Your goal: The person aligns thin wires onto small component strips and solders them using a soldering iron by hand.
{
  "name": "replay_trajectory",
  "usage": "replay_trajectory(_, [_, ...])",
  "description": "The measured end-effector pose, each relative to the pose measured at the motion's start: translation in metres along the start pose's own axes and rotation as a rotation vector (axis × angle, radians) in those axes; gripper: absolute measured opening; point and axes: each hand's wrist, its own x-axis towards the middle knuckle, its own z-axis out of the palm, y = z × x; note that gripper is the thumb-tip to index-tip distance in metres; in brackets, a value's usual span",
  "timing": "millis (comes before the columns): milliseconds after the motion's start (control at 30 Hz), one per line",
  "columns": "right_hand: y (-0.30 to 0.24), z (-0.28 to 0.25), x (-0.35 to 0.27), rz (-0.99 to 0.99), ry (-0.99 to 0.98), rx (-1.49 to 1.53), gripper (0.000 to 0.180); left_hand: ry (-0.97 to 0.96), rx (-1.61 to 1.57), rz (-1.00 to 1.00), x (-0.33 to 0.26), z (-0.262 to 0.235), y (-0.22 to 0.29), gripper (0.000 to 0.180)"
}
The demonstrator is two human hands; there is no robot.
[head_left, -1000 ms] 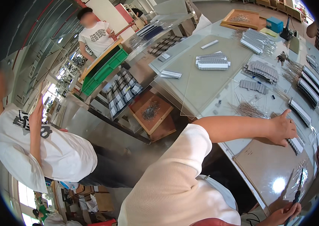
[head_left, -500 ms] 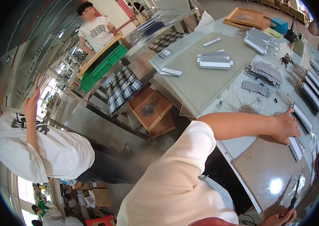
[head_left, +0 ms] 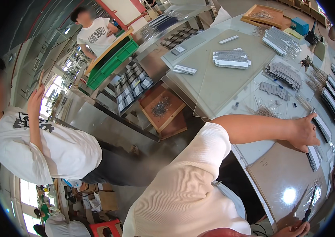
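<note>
My left hand (head_left: 303, 133) reaches across the glass-topped table with its fingers spread. One finger touches the upper end of a white-and-grey strip (head_left: 322, 127). Its lower fingers rest at the end of another such strip (head_left: 314, 158); the contact under the palm is hidden. Down at the lower right, my right hand (head_left: 297, 230) is closed around the dark handle of a slim soldering iron (head_left: 308, 212), which points up and away. Thin shiny wires (head_left: 316, 192) lie beside its shaft. A brown board (head_left: 272, 177) lies on the table between my hands.
Stacked strips (head_left: 231, 58), grey pieces (head_left: 284, 75) and loose wires (head_left: 266, 110) cover the far table. A wooden tray (head_left: 262, 15) and blue box (head_left: 299, 26) stand at its far end. Two people in white shirts stand left, one by a green crate (head_left: 112, 65).
The whole view has shifted slightly, moving the table a little right and up in the picture. My left hand stays on the strips, and my right hand still grips the soldering iron.
</note>
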Motion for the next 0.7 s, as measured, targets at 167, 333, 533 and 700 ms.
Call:
replay_trajectory(167, [0.008, -0.004, -0.002, -0.093, -0.031, -0.076, 0.012, 0.102, -0.038, 0.033, 0.003, 0.006, -0.008, 0.047])
replay_trajectory(333, [-0.004, -0.003, 0.0, -0.106, -0.058, -0.143, 0.015, 0.192, -0.038, 0.046, 0.004, -0.004, -0.01, 0.049])
replay_trajectory(533, [0.002, -0.006, 0.0, -0.159, -0.066, -0.182, 0.016, 0.293, -0.09, 0.037, -0.032, -0.021, 0.022, 0.052])
replay_trajectory(700, [0.013, -0.003, -0.002, -0.168, -0.023, -0.087, 0.014, 0.256, -0.197, -0.003, -0.081, -0.043, 0.069, 0.053])
